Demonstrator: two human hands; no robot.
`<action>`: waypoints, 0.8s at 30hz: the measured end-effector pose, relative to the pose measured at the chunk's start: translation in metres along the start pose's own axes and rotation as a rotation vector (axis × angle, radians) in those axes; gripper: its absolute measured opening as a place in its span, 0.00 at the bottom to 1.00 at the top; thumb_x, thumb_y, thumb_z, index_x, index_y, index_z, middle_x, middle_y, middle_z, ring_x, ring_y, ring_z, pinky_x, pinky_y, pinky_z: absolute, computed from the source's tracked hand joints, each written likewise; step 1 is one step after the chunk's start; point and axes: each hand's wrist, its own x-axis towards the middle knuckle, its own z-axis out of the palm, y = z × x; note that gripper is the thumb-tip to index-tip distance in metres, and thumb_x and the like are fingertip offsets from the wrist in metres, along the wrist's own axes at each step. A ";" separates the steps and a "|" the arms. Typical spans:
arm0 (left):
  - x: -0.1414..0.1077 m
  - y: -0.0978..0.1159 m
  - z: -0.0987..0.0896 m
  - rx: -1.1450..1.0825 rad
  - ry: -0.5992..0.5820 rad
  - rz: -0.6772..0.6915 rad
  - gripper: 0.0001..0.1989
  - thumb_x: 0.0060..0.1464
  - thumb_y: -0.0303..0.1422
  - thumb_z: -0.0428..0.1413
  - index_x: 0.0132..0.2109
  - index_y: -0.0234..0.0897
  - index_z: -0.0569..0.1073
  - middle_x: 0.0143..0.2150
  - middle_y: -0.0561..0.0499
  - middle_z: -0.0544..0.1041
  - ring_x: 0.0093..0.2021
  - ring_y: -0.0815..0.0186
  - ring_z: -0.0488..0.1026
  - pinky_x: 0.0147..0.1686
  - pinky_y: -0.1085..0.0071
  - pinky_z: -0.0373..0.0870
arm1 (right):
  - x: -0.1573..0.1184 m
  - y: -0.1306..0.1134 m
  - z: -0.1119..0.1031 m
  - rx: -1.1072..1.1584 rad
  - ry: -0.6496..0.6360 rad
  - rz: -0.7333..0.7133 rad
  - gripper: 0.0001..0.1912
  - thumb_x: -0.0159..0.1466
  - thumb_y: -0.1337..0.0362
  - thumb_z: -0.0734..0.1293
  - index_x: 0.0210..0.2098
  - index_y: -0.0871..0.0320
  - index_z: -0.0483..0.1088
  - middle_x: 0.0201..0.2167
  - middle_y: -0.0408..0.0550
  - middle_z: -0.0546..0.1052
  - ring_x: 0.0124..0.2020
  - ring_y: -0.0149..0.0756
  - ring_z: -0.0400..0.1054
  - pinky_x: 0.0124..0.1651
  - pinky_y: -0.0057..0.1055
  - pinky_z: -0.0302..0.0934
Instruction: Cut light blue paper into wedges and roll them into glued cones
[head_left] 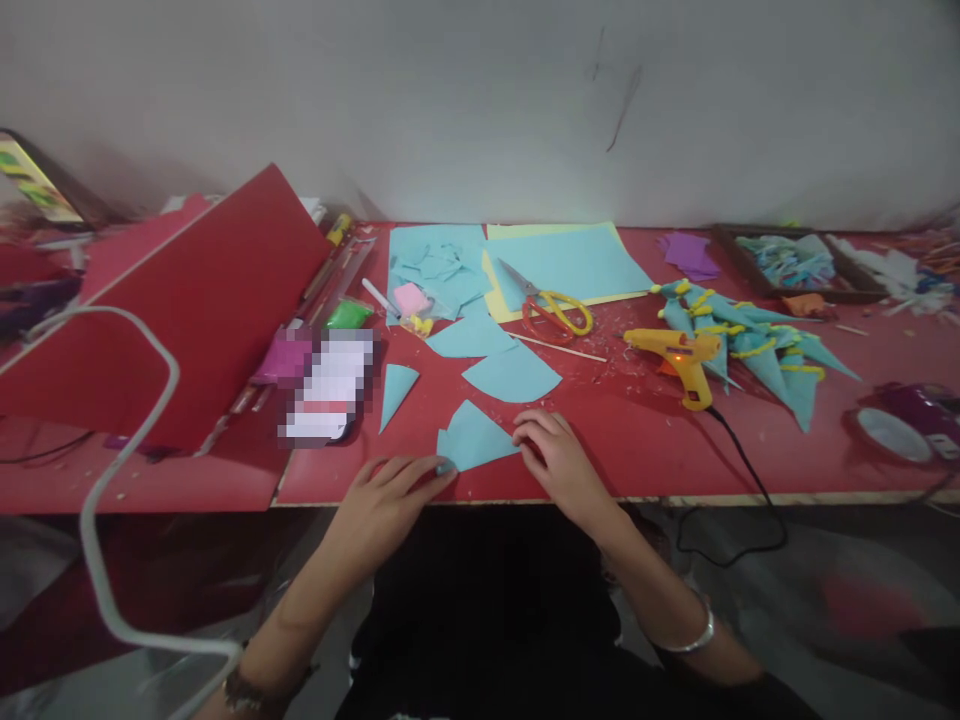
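Observation:
A light-blue fan-shaped paper piece (480, 440) lies near the table's front edge, between my two hands. My left hand (397, 482) pinches its lower left corner, where the paper curls up a little at the fingertips. At the opposite corner, my right hand (551, 455) grips the paper between thumb and fingers. Just beyond are two more flat blue sectors, a near one (513, 374) partly overlapping a far one (469, 337). A narrow blue paper wedge (397, 390) lies to the left, beyond my left hand.
Scissors (551, 308) rest by blue and yellow sheets (577, 262). On the right are a yellow glue gun (679, 358) with a trailing cord and several blue paper cones (757, 335). A phone (330, 385), a red board (180, 310) and a white cable (94, 520) occupy the left.

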 end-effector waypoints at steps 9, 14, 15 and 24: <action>-0.006 -0.013 -0.006 -0.106 -0.010 0.042 0.19 0.53 0.23 0.46 0.49 0.46 0.70 0.47 0.52 0.75 0.42 0.64 0.72 0.44 0.63 0.65 | -0.005 0.005 -0.001 -0.230 -0.126 -0.264 0.21 0.60 0.76 0.53 0.49 0.55 0.66 0.56 0.49 0.64 0.58 0.39 0.54 0.53 0.40 0.56; 0.010 -0.006 -0.011 -0.052 0.089 0.048 0.15 0.54 0.24 0.45 0.40 0.42 0.74 0.41 0.51 0.76 0.39 0.64 0.71 0.42 0.64 0.65 | -0.012 -0.003 0.001 -0.353 -0.258 -0.367 0.24 0.63 0.57 0.57 0.57 0.54 0.56 0.60 0.49 0.59 0.62 0.40 0.47 0.60 0.47 0.44; 0.014 -0.001 -0.011 -0.050 0.118 0.022 0.15 0.54 0.24 0.44 0.41 0.42 0.73 0.40 0.51 0.76 0.39 0.65 0.71 0.40 0.65 0.65 | -0.014 -0.006 0.004 -0.375 -0.249 -0.360 0.25 0.62 0.56 0.58 0.58 0.55 0.56 0.59 0.51 0.60 0.61 0.41 0.49 0.60 0.48 0.44; 0.028 0.034 0.004 -0.127 -0.008 -0.081 0.24 0.47 0.35 0.55 0.54 0.39 0.64 0.50 0.45 0.70 0.48 0.57 0.67 0.45 0.61 0.64 | -0.027 -0.027 0.026 -0.463 -0.137 -0.277 0.19 0.58 0.66 0.63 0.49 0.62 0.64 0.41 0.56 0.70 0.44 0.44 0.63 0.56 0.46 0.52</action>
